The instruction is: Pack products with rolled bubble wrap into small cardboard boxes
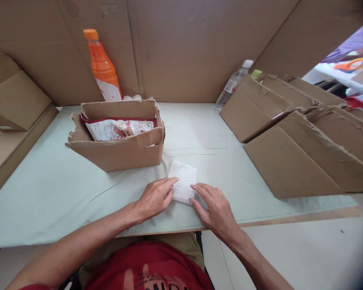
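- Pressing the bubble-wrap piece (pixel 184 179) with left hand (pixel 155 197) — fingers close together, tips on its left edge.
- Touching its near corner with right hand (pixel 213 209), fingers slightly spread.
- Lying flat, near cardboard box (pixel 117 155).

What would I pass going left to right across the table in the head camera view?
Folded brown cardboard box → open brown cardboard box holding printed packets → small white bubble-wrap sheet → leaning stack of flattened brown cardboard boxes.
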`<action>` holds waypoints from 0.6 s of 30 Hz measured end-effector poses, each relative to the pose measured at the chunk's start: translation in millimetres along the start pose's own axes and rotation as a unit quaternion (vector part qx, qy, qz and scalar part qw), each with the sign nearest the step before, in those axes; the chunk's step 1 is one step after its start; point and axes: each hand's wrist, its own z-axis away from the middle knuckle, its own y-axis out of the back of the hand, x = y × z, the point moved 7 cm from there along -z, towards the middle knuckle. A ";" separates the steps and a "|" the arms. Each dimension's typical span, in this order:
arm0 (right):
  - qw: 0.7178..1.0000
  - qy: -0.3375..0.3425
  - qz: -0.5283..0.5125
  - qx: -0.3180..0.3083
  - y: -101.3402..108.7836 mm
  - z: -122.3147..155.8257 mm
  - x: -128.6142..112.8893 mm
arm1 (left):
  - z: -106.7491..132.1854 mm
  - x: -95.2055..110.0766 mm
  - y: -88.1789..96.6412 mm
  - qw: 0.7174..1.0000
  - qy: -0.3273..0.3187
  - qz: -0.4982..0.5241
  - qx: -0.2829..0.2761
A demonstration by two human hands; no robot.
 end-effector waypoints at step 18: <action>0.994 0.001 -0.070 0.079 -5.2 6.1 -6.3 | 12.6 -12.3 10.8 0.995 0.070 0.064 0.006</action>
